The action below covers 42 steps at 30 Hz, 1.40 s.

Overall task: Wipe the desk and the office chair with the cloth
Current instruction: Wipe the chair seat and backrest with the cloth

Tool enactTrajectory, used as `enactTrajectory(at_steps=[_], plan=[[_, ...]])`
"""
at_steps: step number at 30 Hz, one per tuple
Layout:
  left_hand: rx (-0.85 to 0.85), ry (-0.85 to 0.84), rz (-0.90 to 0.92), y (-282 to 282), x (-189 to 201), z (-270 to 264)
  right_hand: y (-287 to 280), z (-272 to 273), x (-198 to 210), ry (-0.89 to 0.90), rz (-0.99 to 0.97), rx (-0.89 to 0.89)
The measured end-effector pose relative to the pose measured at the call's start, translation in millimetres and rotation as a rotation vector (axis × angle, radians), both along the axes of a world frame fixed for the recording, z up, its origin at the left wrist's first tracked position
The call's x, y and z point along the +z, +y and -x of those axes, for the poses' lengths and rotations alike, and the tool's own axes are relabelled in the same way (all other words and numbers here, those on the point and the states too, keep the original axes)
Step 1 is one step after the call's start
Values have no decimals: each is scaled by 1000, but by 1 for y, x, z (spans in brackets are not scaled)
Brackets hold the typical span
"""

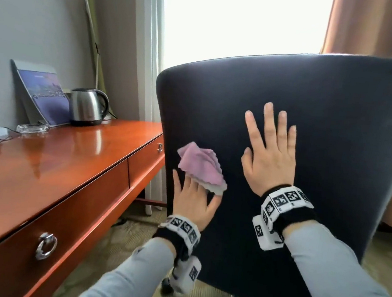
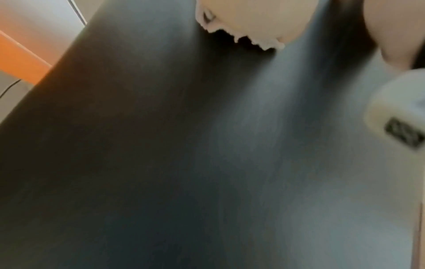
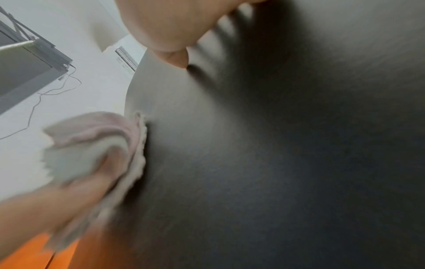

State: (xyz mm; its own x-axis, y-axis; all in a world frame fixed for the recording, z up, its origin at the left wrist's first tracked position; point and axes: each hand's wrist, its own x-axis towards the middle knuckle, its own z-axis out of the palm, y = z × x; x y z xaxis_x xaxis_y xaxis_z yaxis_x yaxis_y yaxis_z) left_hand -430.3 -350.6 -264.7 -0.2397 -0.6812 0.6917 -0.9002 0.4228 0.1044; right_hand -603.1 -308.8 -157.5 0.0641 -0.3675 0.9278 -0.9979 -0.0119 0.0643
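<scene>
The dark office chair's backrest [image 1: 316, 113] fills the right of the head view. My left hand [image 1: 191, 204] holds the folded pink cloth [image 1: 198, 170] against the backrest's left part; the cloth wraps over the fingers, with the thumb at its edge. In the right wrist view the cloth [image 3: 92, 138] sits between the left hand [image 3: 57, 200] and the chair [image 3: 276, 163]. My right hand [image 1: 270, 154] lies flat on the backrest with fingers spread and holds nothing. The glossy red-brown desk [image 1: 48, 168] stands to the left. The left wrist view shows the cloth's scalloped edge [image 2: 248, 23] on the chair [image 2: 207, 145].
At the desk's back stand a steel kettle [image 1: 88, 108], a leaning brochure [image 1: 44, 97], a glass ashtray [image 1: 32, 127] and a cable. A drawer with a ring handle [image 1: 46, 246] faces me. A bright window and curtains are behind the chair. The floor is carpet.
</scene>
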Motion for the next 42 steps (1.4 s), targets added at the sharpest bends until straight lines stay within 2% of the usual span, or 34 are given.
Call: enactTrajectory(at_steps=[2,4,5,7,10,12,14,17,19,21,24,25,26,27,29,31,33,36,40,42], plan=[[54,79,49,-15,44,-3,-1,1,-1,1,-4,5],[69,251,135,-28,99,-7,-2,1,-1,-6,-5,1],[71,309,168,-31,114,-9,-3,-1,-1,-8,-1,3],[57,277,181,-25,105,-6,-5,-3,0,-13,4,10],[-30,87,83,-3,38,4,-5,-2,-2,-11,-3,0],[-3,26,45,-3,31,4,-4,0,-2,-1,3,-6],[17,41,87,-11,74,4,-4,0,0,-6,1,3],[16,133,297,-8,171,9,-2,-2,-2,-18,6,7],[12,147,393,-1,206,19,3,-4,-3,-14,7,8],[8,99,410,3,192,29,6,-4,1,-19,11,27],[16,-123,252,3,105,29,18,1,8,-42,57,118],[34,-200,212,3,82,24,24,5,11,-42,107,163],[37,-230,192,4,74,20,32,10,17,-42,167,207],[27,-212,187,5,82,17,39,16,29,-53,233,229],[1,-93,254,11,129,22,47,29,67,-89,333,155],[-24,34,354,15,189,33,45,47,109,-137,341,-13],[-46,104,418,10,229,52,35,67,133,-176,283,-97],[-48,76,455,5,234,59,30,83,129,-167,271,-112],[-114,116,532,23,234,46,53,79,128,-160,265,-67],[-139,101,475,30,244,41,63,76,134,-175,202,-15]])
